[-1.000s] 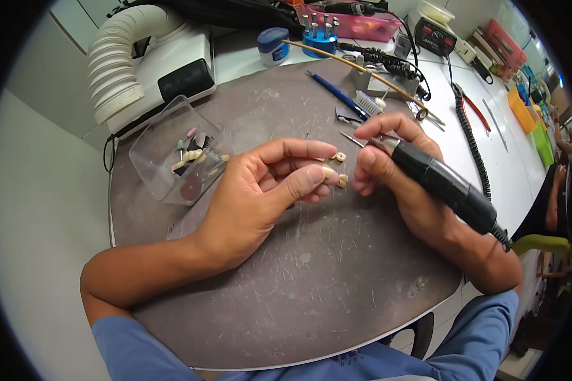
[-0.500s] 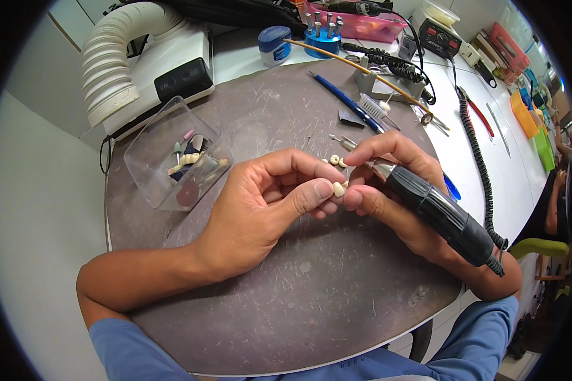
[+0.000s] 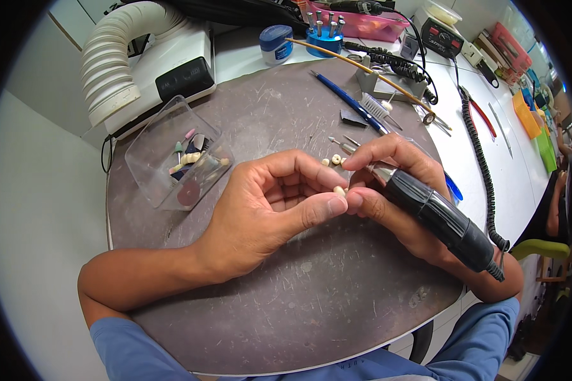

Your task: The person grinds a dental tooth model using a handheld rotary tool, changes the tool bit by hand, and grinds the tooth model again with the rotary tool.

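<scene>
Over the middle of the mat, my left hand [image 3: 257,216] pinches a small cream-coloured dental crown [image 3: 339,190] between thumb and fingertips. My right hand [image 3: 403,227] is wrapped round a black rotary handpiece [image 3: 438,213], whose cable end points down to the right. Its metal tip is mostly hidden behind the fingers. The right thumb and fingertips are right beside the crown; whether they touch it I cannot tell. Just beyond the hands lie several loose crowns [image 3: 336,159] and metal burs [image 3: 344,146].
A clear plastic box [image 3: 152,184] with burs and tooth pieces stands on the brown mat [image 3: 286,317] at left. Behind it is a white extractor hose [image 3: 105,63]. A blue pen [image 3: 343,98], a brush [image 3: 375,106], a blue bur stand [image 3: 324,41] and red-handled pliers [image 3: 478,113] lie farther off.
The crown has been turned between the fingertips and shows a narrower side. My left thumb has shifted slightly right and down, and another loose crown has come into sight behind.
</scene>
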### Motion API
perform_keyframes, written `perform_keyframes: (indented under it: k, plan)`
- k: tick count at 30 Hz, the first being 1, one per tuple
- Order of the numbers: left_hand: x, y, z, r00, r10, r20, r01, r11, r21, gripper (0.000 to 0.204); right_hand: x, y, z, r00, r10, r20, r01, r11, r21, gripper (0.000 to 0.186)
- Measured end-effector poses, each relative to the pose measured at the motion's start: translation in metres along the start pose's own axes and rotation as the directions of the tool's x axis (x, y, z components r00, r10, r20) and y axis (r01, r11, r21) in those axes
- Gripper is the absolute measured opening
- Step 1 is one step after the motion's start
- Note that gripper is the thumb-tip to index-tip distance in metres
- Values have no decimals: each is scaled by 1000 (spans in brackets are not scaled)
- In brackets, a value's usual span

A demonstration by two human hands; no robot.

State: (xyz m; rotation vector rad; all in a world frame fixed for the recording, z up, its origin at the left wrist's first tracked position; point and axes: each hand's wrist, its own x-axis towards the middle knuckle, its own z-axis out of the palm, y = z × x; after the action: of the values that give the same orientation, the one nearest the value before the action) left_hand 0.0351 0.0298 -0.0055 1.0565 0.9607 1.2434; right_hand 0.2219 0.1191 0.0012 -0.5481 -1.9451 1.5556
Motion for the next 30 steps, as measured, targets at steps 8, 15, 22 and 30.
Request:
perform_keyframes:
  k: [8, 15, 22, 30]
  plan:
    - [0, 0, -5, 999, -46, 21, 46, 999, 1, 15, 1, 3, 1, 983, -176, 45, 181, 976, -125, 24]
    - [-1, 0, 0, 1000, -16, -25, 15, 1000, -19, 16, 0, -1, 1, 990, -135, 51, 139, 986, -92, 25]
    - [-1, 3, 2, 998, -45, -45, 45, 999, -5, 15, 0, -1, 2, 992, -122, 38, 126, 984, -124, 26]
    - [-1, 4, 4, 997, -41, -67, 38, 998, -42, 16, 1, 0, 1, 994, -111, 7, 111, 983, -145, 25]
